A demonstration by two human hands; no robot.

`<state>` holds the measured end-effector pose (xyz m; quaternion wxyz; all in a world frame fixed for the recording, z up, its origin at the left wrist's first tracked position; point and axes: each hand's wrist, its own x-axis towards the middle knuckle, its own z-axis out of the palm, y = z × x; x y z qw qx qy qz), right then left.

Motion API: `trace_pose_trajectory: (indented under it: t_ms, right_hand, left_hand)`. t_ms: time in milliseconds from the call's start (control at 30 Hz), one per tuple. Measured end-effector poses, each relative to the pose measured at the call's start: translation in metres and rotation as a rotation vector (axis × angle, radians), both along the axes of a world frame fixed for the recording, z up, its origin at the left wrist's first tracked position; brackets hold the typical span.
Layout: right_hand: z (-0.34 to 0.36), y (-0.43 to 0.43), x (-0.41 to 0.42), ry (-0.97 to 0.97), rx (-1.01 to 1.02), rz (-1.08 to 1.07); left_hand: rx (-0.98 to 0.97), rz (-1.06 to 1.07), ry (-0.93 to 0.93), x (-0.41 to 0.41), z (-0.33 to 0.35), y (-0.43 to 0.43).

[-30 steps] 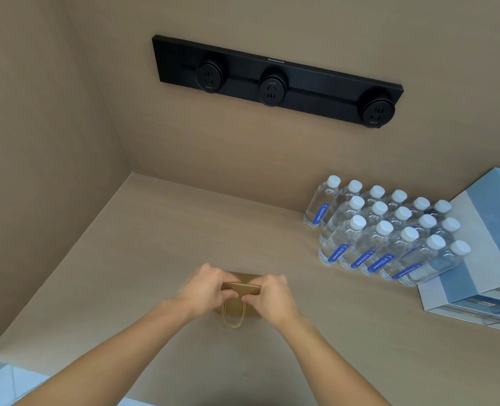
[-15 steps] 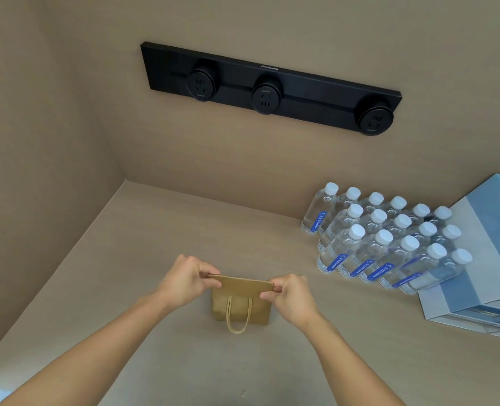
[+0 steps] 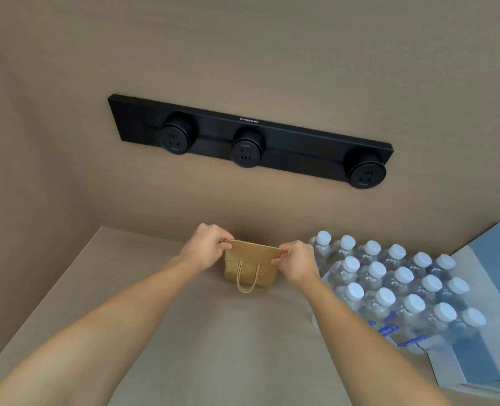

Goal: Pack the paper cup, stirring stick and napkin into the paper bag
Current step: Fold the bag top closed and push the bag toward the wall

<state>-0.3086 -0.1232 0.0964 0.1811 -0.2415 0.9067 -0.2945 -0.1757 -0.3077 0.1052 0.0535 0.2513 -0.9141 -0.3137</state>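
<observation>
A small brown paper bag [image 3: 251, 266] with a twine loop handle stands near the back wall of the counter. Its top is folded over flat. My left hand [image 3: 206, 247] pinches the left end of the folded top. At the right end, my right hand [image 3: 297, 260] pinches the fold the same way. The paper cup, stirring stick and napkin are not visible; the bag's inside is hidden.
A block of several clear water bottles [image 3: 395, 288] with white caps stands just right of the bag, touching my right wrist area. A light blue box [image 3: 489, 323] lies beyond them. A black socket strip [image 3: 248, 142] hangs on the wall above. The beige counter [image 3: 213, 332] runs to the left wall.
My hands slid apart from the middle of the bag's top to its two ends. The bag has shifted farther back toward the wall, and my view has tilted upward.
</observation>
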Motion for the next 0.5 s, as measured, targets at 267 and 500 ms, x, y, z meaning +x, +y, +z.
trace_pose_trajectory:
  t_ms: [267, 500]
  right_hand:
    - [-0.02, -0.037, -0.029, 0.035, 0.181, 0.081]
    - [-0.011, -0.038, -0.019, 0.135, 0.265, 0.147]
  left_hand:
    - [-0.149, -0.056, -0.209, -0.043, -0.026, -0.027]
    - [-0.375, -0.138, -0.415, -0.055, -0.005, -0.017]
